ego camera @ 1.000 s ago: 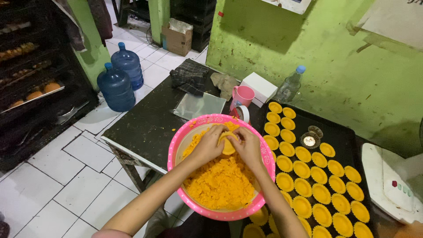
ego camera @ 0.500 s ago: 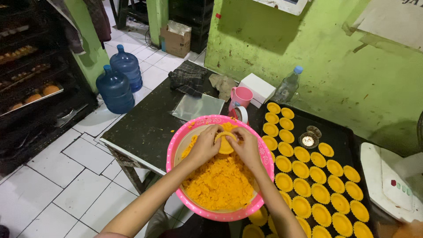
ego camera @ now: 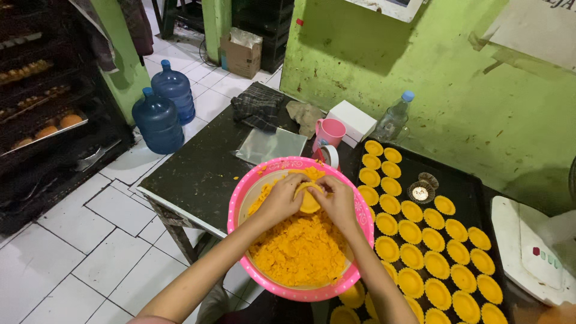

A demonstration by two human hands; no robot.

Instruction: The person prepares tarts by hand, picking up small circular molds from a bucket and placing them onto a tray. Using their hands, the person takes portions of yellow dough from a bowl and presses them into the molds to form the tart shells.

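A small round piece of orange dough (ego camera: 309, 201) sits pinched between both hands, above crumbly orange dough filling the pink bowl (ego camera: 252, 186).

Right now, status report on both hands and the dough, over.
Left hand and right hand pinching a filled tart shell over the pink basin of orange dough. Tray of shells alongside. Nothing blocking.

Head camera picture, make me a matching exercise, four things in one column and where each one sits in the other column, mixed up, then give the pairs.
Things
1. pink basin
2. filled tart shells
3. blue water jugs
4. pink cup

Places
A. on the white tiled floor beside the table
B. in rows on the black tray
C. under both hands, holding orange dough
D. on the dark table next to a white box

Pairs: 1-C, 2-B, 3-A, 4-D
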